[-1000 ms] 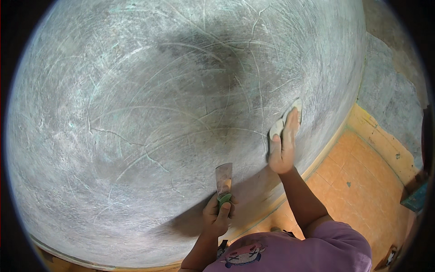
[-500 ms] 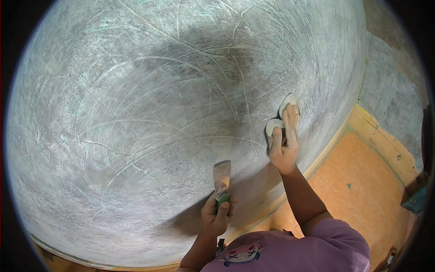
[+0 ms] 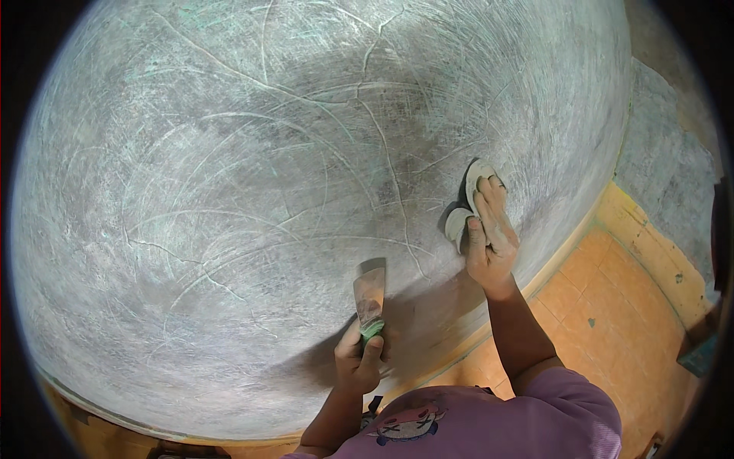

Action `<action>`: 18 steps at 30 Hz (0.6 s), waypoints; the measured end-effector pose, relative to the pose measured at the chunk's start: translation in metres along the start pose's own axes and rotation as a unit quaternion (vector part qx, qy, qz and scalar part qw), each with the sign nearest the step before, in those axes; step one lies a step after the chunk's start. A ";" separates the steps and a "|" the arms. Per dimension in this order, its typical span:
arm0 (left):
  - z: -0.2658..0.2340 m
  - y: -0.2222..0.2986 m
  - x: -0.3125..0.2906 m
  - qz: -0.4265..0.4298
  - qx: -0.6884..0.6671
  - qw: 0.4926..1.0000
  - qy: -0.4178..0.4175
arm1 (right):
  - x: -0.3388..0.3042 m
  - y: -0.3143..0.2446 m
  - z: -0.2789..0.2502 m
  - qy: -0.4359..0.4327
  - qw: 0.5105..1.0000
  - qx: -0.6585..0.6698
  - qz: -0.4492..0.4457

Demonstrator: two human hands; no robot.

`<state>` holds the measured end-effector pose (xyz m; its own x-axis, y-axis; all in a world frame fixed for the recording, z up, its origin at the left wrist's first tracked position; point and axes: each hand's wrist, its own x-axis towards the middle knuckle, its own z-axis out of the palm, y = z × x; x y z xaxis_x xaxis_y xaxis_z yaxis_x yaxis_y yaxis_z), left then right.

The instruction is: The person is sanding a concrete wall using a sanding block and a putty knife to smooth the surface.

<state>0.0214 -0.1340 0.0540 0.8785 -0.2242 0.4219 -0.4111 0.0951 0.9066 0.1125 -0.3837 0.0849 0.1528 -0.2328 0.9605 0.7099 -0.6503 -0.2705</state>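
Note:
A large curved grey surface (image 3: 252, 176), scratched and lined with thin cracks, fills most of the head view. My left hand (image 3: 359, 359) is closed round the green handle of a scraper (image 3: 369, 294), its flat blade pointing away from me at the near side of the surface. Farther off to the right, my right hand (image 3: 493, 237) presses a whitish, round-edged pad (image 3: 479, 177) against the surface. The pad shows as two lobes, one beyond the fingers and one by the thumb. Whether it is folded or two separate pieces, I cannot tell.
Orange floor tiles (image 3: 604, 306) lie beyond the rim of the curved surface on the right. A yellowish ledge (image 3: 650, 237) borders a rough grey patch (image 3: 665, 161) there. At the far right edge stands a teal object (image 3: 699, 353), partly cut off.
My right hand has slid the pad to the right over the surface, and its fingers bend differently on it. The cracks sit farther left in view. My left hand keeps its hold on the scraper.

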 end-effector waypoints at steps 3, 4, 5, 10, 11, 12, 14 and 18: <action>0.006 -0.001 0.003 0.009 0.004 1.000 0.002 | 0.010 -0.001 0.001 -0.024 0.999 -0.023 -0.016; 0.008 -0.001 0.005 0.014 0.003 1.000 -0.005 | 0.015 -0.001 0.005 -0.017 0.999 -0.023 -0.023; 0.010 -0.003 0.006 0.011 0.002 1.000 -0.002 | 0.017 -0.002 0.008 -0.009 0.999 -0.022 -0.030; 0.023 -0.011 0.011 0.042 0.005 0.998 0.047 | -0.016 -0.012 0.014 -0.177 0.976 -0.026 -0.121; 0.024 -0.011 0.011 0.045 0.000 0.997 0.068 | -0.027 0.001 0.011 -0.180 0.976 -0.022 -0.118; 0.022 -0.013 0.013 0.050 -0.013 0.997 0.051 | -0.031 0.016 0.003 -0.183 0.975 -0.039 -0.118; 0.023 -0.018 0.013 0.054 -0.007 0.996 0.068 | -0.024 0.035 -0.006 -0.167 0.980 -0.061 -0.094; 0.025 -0.026 0.014 0.076 -0.006 0.993 0.091 | 0.017 0.015 0.007 -0.085 0.991 -0.038 -0.098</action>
<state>0.0383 -0.1643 0.0357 0.8368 -0.0287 0.5468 -0.5397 0.1254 0.8325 0.1306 -0.3925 0.0977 0.1361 0.0247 0.9904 0.6852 -0.7243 -0.0761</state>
